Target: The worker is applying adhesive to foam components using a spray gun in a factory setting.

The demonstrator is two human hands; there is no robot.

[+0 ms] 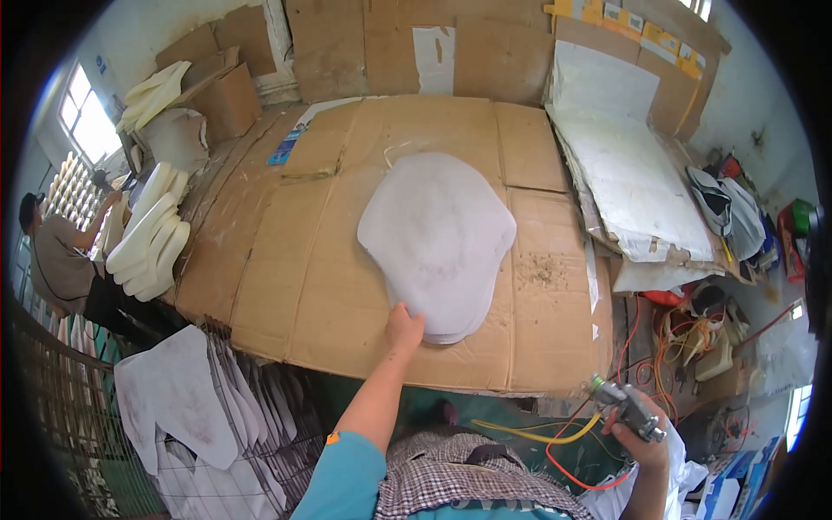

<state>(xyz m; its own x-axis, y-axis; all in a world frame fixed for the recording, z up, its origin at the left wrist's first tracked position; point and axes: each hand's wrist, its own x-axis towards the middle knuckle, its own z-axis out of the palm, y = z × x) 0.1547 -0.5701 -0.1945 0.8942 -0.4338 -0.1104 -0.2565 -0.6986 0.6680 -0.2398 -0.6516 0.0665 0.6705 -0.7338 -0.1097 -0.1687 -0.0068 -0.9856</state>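
A stack of white foam sheets (438,234), cut to a rounded shield shape, lies on a cardboard-covered table (321,269). My left hand (404,329) rests on the stack's near left edge, fingers pressing the lower rim. My right hand (641,429) is off the table's near right corner, gripping a metal spray gun (626,407) with a yellow hose (537,433) and a red hose trailing from it toward the left.
More white cut pieces lie in a pile at the table's left edge (152,234) and on a wire rack (186,403) below. A person (61,260) sits at far left by a window. White sheets (628,173) lean at right; tangled cables (693,329) lie beneath.
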